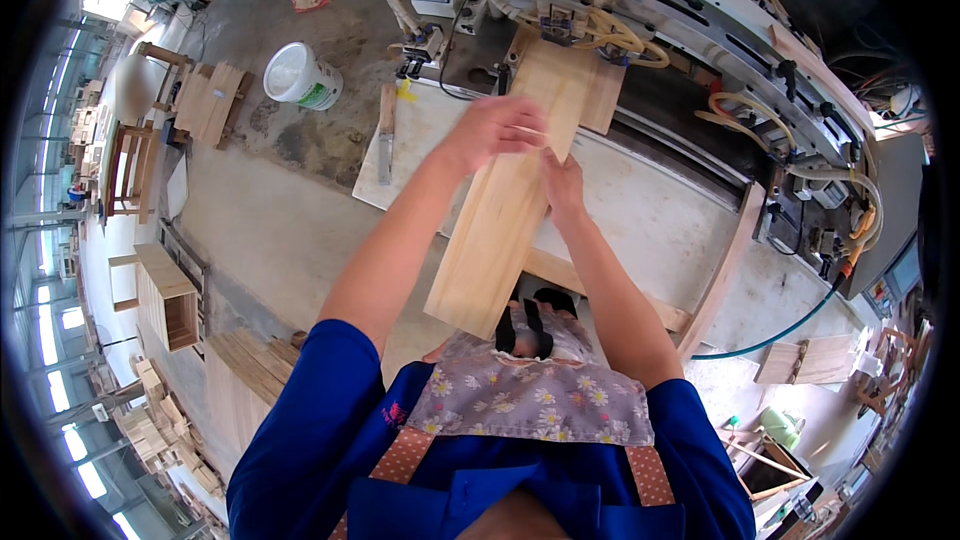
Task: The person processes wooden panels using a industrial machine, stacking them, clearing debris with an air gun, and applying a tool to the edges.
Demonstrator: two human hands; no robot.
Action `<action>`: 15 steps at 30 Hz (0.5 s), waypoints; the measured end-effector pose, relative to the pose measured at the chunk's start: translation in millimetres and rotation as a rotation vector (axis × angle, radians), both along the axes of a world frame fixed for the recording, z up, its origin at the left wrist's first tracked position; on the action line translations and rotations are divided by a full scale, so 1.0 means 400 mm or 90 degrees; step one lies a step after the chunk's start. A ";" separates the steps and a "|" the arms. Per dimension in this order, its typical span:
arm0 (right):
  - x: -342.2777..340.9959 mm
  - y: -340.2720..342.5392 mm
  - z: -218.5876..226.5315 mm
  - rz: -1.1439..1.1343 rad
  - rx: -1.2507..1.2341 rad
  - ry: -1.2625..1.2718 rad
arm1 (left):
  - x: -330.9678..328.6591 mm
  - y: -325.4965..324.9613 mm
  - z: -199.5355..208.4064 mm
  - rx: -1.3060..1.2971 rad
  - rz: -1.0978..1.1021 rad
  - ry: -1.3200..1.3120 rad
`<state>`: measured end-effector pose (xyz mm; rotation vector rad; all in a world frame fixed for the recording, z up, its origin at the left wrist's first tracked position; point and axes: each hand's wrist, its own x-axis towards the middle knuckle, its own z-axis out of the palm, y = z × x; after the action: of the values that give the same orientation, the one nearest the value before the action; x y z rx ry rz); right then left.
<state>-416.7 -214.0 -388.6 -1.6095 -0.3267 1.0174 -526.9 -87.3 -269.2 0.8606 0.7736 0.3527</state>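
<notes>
A long pale wooden board (492,240) slants from the machine toward my body, its near end over my apron. My right hand (563,183) grips the board's right edge, thumb along the top; the fingers beneath are hidden. Over the left part of the board is my left hand (497,130), its fingers stretched to the right and slightly blurred. That hand holds nothing I can see. A second wooden piece (602,98) shows beside the board's far end, partly under it.
A machine with a metal rail (690,15), hoses and black levers spans the far side. On the white worktable (640,190) to the left lies a wood-handled knife (386,135). A wooden strip (722,270) borders the right side. A white bucket (302,78) stands on the floor.
</notes>
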 end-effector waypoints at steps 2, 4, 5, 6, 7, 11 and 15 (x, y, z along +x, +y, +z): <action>0.000 -0.010 0.009 -0.007 -0.012 0.075 | -0.097 0.090 -0.022 -0.132 0.179 -0.079; 0.000 -0.014 0.016 -0.002 -0.014 0.056 | -0.142 0.182 -0.059 -0.217 0.367 -0.094; 0.000 -0.014 0.020 -0.006 -0.001 0.036 | -0.149 0.223 -0.076 -0.267 0.458 -0.073; 0.001 -0.012 0.023 -0.006 0.005 0.052 | -0.148 0.250 -0.097 -0.228 0.498 -0.082; -0.001 -0.011 0.026 -0.011 0.018 0.059 | -0.143 0.268 -0.117 -0.198 0.551 -0.079; -0.005 -0.001 0.027 -0.035 -0.033 0.033 | -0.144 0.299 -0.188 -0.129 0.598 -0.079; -0.002 -0.006 0.017 -0.017 -0.017 0.000 | -0.186 0.338 -0.259 -0.087 0.539 -0.056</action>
<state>-417.6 -216.4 -381.9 -1.6338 -0.2907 1.0054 -601.2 47.8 -372.9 0.3467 1.0440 1.0629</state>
